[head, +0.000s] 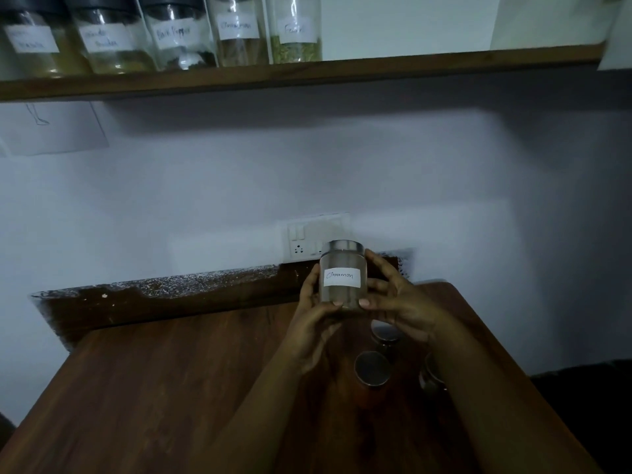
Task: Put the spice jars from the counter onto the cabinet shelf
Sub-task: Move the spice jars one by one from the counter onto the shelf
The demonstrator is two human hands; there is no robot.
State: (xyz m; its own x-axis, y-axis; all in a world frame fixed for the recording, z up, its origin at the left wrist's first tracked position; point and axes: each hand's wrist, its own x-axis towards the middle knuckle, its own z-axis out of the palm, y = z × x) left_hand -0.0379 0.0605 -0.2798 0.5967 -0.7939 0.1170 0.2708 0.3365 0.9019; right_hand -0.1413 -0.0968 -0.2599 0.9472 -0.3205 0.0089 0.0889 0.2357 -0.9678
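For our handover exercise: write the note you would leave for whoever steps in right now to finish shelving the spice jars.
Left hand and right hand both grip the cinnamon jar, upright, lifted above the counter.
Done: five labelled jars stand on the shelf.
Left: shelve this jar, then the three lidded jars on the counter under the hands. Free shelf space lies to the right of the row.

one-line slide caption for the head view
Both hands hold a jar labelled Cinnamon above the counter, five jars on the shelf.
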